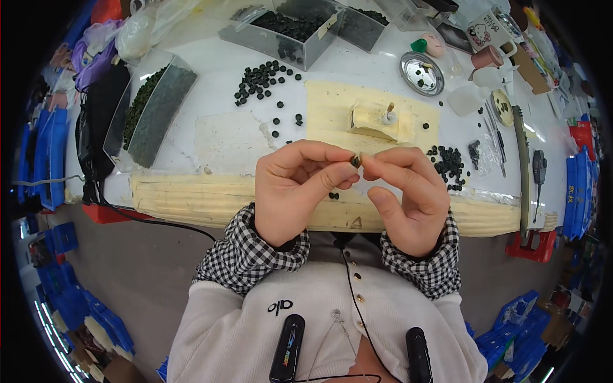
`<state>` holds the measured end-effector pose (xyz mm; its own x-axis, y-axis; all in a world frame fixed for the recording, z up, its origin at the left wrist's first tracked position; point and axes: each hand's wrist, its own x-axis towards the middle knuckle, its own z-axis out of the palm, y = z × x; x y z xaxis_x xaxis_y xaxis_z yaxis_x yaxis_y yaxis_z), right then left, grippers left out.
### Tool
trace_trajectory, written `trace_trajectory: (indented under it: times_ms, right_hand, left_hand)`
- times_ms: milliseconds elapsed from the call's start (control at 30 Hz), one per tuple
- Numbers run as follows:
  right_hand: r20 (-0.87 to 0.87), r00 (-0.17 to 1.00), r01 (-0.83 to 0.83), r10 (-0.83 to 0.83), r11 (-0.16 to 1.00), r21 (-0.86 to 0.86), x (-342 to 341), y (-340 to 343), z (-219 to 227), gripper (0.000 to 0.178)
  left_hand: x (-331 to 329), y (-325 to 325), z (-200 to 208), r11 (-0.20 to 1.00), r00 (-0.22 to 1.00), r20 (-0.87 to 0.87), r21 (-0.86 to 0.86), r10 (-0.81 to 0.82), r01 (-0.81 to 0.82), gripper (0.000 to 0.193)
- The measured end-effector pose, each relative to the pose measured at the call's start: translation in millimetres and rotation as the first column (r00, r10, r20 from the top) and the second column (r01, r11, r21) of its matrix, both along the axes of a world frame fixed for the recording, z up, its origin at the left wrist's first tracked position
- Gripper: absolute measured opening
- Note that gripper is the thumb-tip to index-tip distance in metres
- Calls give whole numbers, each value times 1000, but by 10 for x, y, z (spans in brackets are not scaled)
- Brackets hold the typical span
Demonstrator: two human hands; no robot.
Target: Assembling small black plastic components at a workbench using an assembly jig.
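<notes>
Over the table's near edge, my left hand [287,185] pinches a small dark round part [355,161] between thumb and forefinger. The part has a brassy glint; its exact kind is too small to make out. My right hand [415,198] touches the part's right side with its forefinger tip, while its thumb stands apart below. Just beyond my hands is a cream block [371,124] on a yellowish sheet [329,102], with a small white-and-brown piece standing on the block. Loose black round parts [449,163] lie right of my right hand; others [258,80] lie farther left.
Clear bins with dark parts [290,29] stand at the back, another bin [163,105] at left. A round metal dish [421,73], a mug [490,32], tweezers [495,131] and a dark-handled tool [538,167] are at right. A black cable [159,221] hangs off the near left edge.
</notes>
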<state>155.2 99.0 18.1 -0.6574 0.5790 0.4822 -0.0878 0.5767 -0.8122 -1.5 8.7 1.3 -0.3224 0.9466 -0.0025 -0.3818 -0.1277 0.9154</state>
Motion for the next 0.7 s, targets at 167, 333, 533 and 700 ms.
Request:
trace_trajectory:
  times_ms: [167,333,533,700]
  right_hand:
    - [97,934,325,-345,929,177,-26,384,216,22]
    - [207,900,253,-384,845,471,-147,598,170,17]
    - [105,903,322,-417,817,478,-97,533,299,10]
    - [-68,979,200,-194,974,103,-44,288,495,12]
  left_hand:
    - [-60,60,-89,977,760,613,135,-213,165,16]
    - [-69,65,-118,961,594,760,155,-263,227,17]
    - [-80,52,-133,953,560,779,162,-283,256,16]
    - [-71,53,-131,934,520,785,210,-337,289,16]
